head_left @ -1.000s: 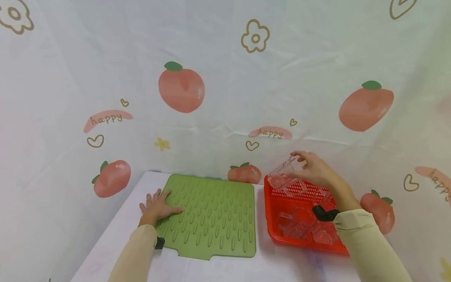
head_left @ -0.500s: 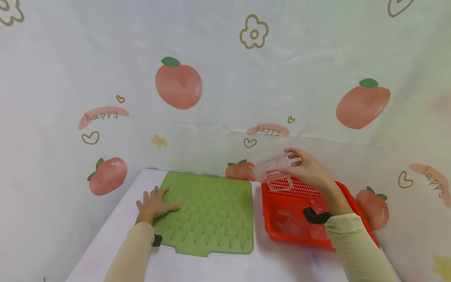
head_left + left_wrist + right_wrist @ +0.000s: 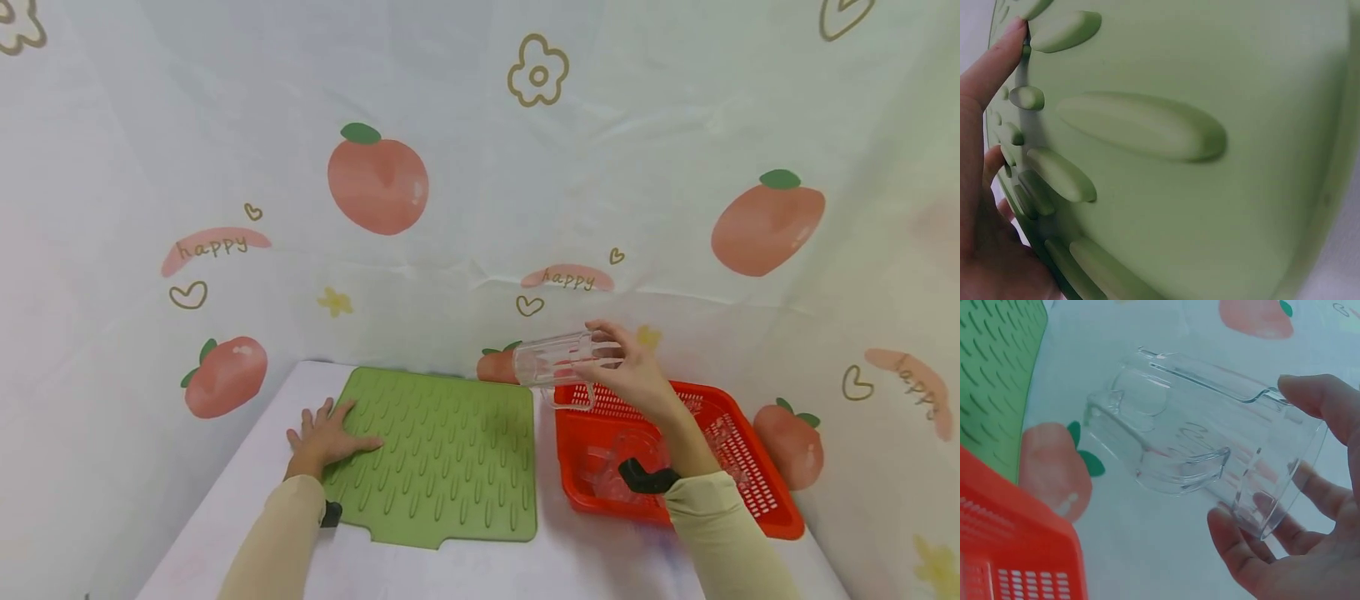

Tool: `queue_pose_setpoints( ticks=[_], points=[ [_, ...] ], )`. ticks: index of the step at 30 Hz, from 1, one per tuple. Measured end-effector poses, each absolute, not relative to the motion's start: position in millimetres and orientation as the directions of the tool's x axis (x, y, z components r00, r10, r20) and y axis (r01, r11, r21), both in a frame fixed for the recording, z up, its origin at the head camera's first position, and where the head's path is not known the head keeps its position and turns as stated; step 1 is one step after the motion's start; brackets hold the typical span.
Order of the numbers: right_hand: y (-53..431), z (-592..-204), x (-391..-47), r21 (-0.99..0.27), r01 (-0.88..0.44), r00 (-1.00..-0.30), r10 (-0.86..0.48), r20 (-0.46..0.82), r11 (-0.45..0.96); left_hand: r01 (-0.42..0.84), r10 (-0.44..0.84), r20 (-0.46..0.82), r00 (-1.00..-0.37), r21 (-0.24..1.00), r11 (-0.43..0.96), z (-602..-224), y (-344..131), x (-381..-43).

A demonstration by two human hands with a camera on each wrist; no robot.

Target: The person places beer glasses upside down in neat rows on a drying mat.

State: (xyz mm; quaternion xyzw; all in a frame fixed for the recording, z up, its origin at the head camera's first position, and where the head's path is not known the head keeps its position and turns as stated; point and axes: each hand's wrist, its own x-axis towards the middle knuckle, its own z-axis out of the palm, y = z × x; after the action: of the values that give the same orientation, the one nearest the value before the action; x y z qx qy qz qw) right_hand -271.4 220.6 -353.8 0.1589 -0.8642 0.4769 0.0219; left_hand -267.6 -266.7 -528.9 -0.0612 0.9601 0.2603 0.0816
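Observation:
My right hand (image 3: 633, 371) grips one end of a clear mug (image 3: 551, 360) and holds it tilted nearly level in the air. The mug's handle hangs downward, over the back left corner of the red basket (image 3: 600, 505). In the right wrist view, the thumb and fingertips lie around the end of the see-through mug (image 3: 1197, 431), and the handle points away from the palm. My left hand (image 3: 326, 437) rests with spread fingers on the left edge of a green mat (image 3: 450, 450). The mat has rows of raised oval bumps.
Clear pieces (image 3: 637, 450) lie inside the basket, partly hidden by my right arm; their outlines blur together. A narrow strip of white tabletop (image 3: 549, 517) separates mat and basket. A white curtain (image 3: 450, 292) printed with fruit stands close behind both.
My right hand has carried the mug leftward from above the basket and tipped it from a steep slant to nearly level. The left hand keeps its place on the mat.

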Motion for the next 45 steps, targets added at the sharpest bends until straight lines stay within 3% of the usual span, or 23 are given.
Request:
queue_pose_setpoints(
  ticks=[13,21,35,45],
  points=[
    [192.4,-373.9,-270.1,-0.912,-0.272,-0.944,-0.268,0.192,0.307,-0.166,-0.080,-0.193,-0.978,0.488,0.857,-533.4,-266.6,-271.3],
    [171.3,-388.3,-268.8,-0.910,-0.281,-0.945,-0.251,0.208,0.304,-0.165,-0.076,-0.199,-0.977,0.481,0.861,-532.1,-267.6,-268.6],
    [134.2,-411.6,-262.1,-0.958,-0.225,-0.959,-0.217,0.185,0.177,-0.146,-0.077,-0.152,-0.985,0.517,0.843,-538.0,-267.8,-268.3],
    [111.1,-431.4,-261.3,-0.973,-0.202,-0.968,-0.177,0.180,0.114,-0.176,-0.090,-0.198,-0.976,0.477,0.861,-525.3,-261.8,-262.4]
  ],
)
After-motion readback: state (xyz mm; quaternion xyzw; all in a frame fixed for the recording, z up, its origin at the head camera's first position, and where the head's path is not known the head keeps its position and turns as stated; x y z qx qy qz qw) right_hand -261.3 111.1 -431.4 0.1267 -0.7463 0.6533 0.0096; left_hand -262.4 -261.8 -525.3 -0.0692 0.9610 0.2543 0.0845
